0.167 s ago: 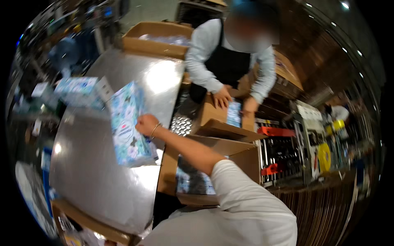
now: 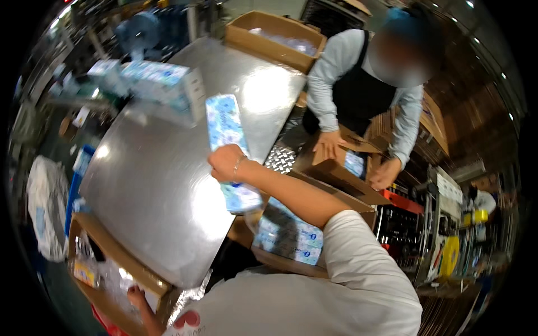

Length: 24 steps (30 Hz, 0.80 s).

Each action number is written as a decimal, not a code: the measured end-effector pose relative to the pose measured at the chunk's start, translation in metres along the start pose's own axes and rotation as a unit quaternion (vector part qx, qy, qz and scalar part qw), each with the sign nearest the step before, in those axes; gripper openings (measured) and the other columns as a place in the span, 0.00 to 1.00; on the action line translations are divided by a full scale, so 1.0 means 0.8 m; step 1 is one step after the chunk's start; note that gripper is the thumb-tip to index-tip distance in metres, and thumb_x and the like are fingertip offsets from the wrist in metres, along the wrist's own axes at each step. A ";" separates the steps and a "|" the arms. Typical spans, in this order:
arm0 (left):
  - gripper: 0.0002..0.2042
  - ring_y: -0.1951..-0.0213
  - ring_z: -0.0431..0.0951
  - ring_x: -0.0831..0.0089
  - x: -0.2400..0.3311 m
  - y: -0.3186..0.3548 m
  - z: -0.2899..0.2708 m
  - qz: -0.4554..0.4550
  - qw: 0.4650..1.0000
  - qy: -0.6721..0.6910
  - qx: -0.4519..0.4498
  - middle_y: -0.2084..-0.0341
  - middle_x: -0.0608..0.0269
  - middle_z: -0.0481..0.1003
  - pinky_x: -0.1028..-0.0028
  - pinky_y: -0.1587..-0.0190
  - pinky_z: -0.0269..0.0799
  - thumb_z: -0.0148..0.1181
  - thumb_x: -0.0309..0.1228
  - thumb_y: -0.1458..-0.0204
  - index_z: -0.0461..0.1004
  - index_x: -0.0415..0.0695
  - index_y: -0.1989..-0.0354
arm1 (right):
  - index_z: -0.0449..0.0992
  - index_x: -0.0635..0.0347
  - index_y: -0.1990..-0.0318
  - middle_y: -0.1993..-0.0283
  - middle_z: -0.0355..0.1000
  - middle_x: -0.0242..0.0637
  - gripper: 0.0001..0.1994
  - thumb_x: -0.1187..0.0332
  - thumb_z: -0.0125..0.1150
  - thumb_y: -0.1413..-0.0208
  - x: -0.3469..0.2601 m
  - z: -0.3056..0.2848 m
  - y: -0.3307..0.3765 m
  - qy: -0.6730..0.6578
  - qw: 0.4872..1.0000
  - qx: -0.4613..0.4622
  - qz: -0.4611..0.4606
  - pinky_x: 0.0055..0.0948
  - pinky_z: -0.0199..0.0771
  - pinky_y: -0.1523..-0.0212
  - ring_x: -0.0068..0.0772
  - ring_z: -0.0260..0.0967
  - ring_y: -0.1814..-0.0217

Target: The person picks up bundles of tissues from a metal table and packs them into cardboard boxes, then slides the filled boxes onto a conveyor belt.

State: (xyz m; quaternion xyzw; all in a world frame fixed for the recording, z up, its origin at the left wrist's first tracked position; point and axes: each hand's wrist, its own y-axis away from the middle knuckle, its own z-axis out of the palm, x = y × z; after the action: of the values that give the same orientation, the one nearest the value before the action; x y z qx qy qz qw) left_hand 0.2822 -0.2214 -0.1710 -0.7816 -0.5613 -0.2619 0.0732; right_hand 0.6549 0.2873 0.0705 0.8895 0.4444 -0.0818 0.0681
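"Blue-and-white, that wrapped pack [image 2: 225, 117]; where was it?"

"Over the right side of the metal surface [image 2: 151, 157], its near end close to the edge, the right hand [image 2: 227, 162] across its middle."

"How was the grip?"

"Narrowed around the pack. Holding it mid-length seemed sensible for balance; I'd have judged a light, even squeeze best, sparing the wrapping."

"And the left hand [image 2: 136, 297]?"

"Over the lower-left carton [image 2: 129, 260], near clear plastic [image 2: 115, 280]. Whether its grip held anything, I couldn't tell."

"What else was unclear?"

"The right fingertips were hidden, and I couldn't tell whether pack and surface touched. The right forearm [image 2: 291, 193] partly covered the open box [image 2: 274, 261] with similar packs [image 2: 280, 232] inside."
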 end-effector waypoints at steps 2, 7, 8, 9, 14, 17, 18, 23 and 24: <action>0.08 0.86 0.68 0.73 0.011 0.010 -0.046 0.001 0.996 0.044 0.072 0.85 0.56 0.72 0.71 0.80 0.66 0.55 0.28 0.55 0.72 0.34 0.73 | 0.74 0.59 0.75 0.71 0.72 0.44 0.06 0.70 0.54 0.64 -0.027 0.042 0.009 -0.010 0.998 -0.061 0.016 0.44 0.68 0.63 0.47 0.70 0.64; 0.12 0.81 0.69 0.79 0.047 0.038 -0.087 0.010 0.961 0.217 0.171 0.82 0.64 0.69 0.81 0.79 0.65 0.55 0.34 0.48 0.71 0.35 0.67 | 0.31 0.60 0.35 0.34 0.36 0.59 0.53 0.51 0.64 0.60 -0.010 0.021 0.005 -0.012 0.939 -0.008 0.345 0.68 0.43 0.45 0.63 0.40 0.35; 0.11 0.79 0.69 0.79 0.086 0.041 -0.105 0.038 0.959 0.223 0.173 0.80 0.65 0.69 0.81 0.77 0.66 0.54 0.34 0.47 0.71 0.36 0.66 | 0.29 0.62 0.36 0.36 0.38 0.63 0.56 0.51 0.66 0.63 0.007 0.008 0.000 -0.059 0.912 -0.025 0.405 0.60 0.52 0.45 0.62 0.46 0.37; 0.09 0.75 0.70 0.80 0.147 0.054 -0.112 0.117 0.937 0.262 0.200 0.77 0.66 0.70 0.81 0.74 0.66 0.53 0.31 0.47 0.70 0.36 0.66 | 0.29 0.63 0.36 0.37 0.42 0.62 0.56 0.52 0.66 0.64 0.031 0.007 -0.004 -0.117 0.898 -0.003 0.424 0.49 0.57 0.45 0.60 0.52 0.41; 0.03 0.68 0.70 0.77 0.408 0.163 -0.084 0.270 0.881 0.389 -0.028 0.67 0.64 0.68 0.81 0.68 0.67 0.56 0.22 0.53 0.71 0.39 0.69 | 0.56 0.76 0.51 0.58 0.68 0.57 0.44 0.58 0.69 0.77 0.158 0.011 0.038 -0.364 0.853 0.139 0.348 0.31 0.71 0.58 0.42 0.68 0.56; 0.08 0.59 0.73 0.71 0.502 0.269 -0.039 0.391 0.775 0.294 -0.399 0.61 0.54 0.72 0.75 0.63 0.72 0.58 0.20 0.56 0.73 0.39 0.65 | 0.58 0.72 0.49 0.59 0.69 0.44 0.38 0.66 0.67 0.72 0.126 -0.068 0.114 -0.423 0.856 0.226 0.194 0.27 0.68 0.58 0.33 0.67 0.59; 0.10 0.60 0.75 0.63 0.513 0.288 -0.012 0.488 0.726 0.214 -0.434 0.60 0.50 0.72 0.73 0.63 0.72 0.59 0.22 0.56 0.73 0.40 0.63 | 0.56 0.67 0.44 0.55 0.66 0.42 0.42 0.66 0.67 0.72 0.115 -0.094 0.140 -0.414 0.864 0.245 0.147 0.26 0.64 0.53 0.31 0.64 0.55; 0.09 0.62 0.74 0.57 0.489 0.320 0.075 0.624 0.603 0.035 -0.495 0.57 0.54 0.71 0.65 0.60 0.69 0.53 0.32 0.50 0.74 0.43 0.64 | 0.47 0.64 0.37 0.44 0.58 0.43 0.50 0.66 0.64 0.75 0.017 -0.165 0.295 -0.355 0.884 0.269 0.141 0.30 0.55 0.43 0.35 0.58 0.43; 0.09 0.63 0.74 0.57 0.485 0.312 0.078 0.605 0.602 0.070 -0.516 0.60 0.55 0.72 0.65 0.61 0.69 0.54 0.32 0.51 0.75 0.43 0.64 | 0.47 0.66 0.38 0.44 0.58 0.44 0.51 0.66 0.64 0.78 0.014 -0.154 0.329 -0.281 0.917 0.231 0.162 0.32 0.53 0.41 0.36 0.55 0.41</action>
State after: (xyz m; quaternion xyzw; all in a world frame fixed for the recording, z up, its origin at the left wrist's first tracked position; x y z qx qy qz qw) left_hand 0.6212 0.0404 0.0116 -0.8297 0.2758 -0.4576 -0.1618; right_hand 0.8830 0.1635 0.2009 0.8806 0.2255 -0.4167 -0.0050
